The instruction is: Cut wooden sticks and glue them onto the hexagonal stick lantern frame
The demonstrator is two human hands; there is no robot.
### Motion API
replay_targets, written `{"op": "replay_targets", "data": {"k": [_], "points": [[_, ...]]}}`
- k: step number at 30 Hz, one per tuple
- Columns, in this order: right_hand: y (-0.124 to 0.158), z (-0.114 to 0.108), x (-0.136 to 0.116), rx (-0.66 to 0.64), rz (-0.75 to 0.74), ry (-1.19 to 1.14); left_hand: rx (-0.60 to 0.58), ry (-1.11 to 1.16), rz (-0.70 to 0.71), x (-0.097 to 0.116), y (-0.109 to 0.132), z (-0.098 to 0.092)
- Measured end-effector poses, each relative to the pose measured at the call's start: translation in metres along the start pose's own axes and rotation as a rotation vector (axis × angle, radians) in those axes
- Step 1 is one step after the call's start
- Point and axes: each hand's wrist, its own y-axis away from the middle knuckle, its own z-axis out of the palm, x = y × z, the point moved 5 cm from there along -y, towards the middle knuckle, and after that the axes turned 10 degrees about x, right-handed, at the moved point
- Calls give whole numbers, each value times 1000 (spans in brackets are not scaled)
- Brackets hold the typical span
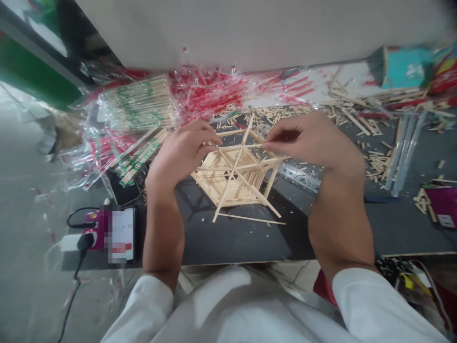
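Observation:
A hexagonal frame of thin wooden sticks rests on the dark work board. My left hand is curled at the frame's left rim, fingertips pinching one end of a thin stick laid across the top. My right hand pinches the other end of that stick at the frame's upper right. A loose stick lies on the board just below the frame.
Packs of wrapped chopsticks and crumpled red-printed plastic lie behind the frame. Cut stick scraps litter the right side. A metal ruler lies under my right hand. A phone with cable sits at the left edge.

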Motion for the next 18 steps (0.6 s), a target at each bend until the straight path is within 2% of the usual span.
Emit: {"op": "replay_targets", "data": {"k": [18], "points": [[-3, 3, -3, 22, -24, 21, -29, 4, 3, 4, 2, 2]]}}
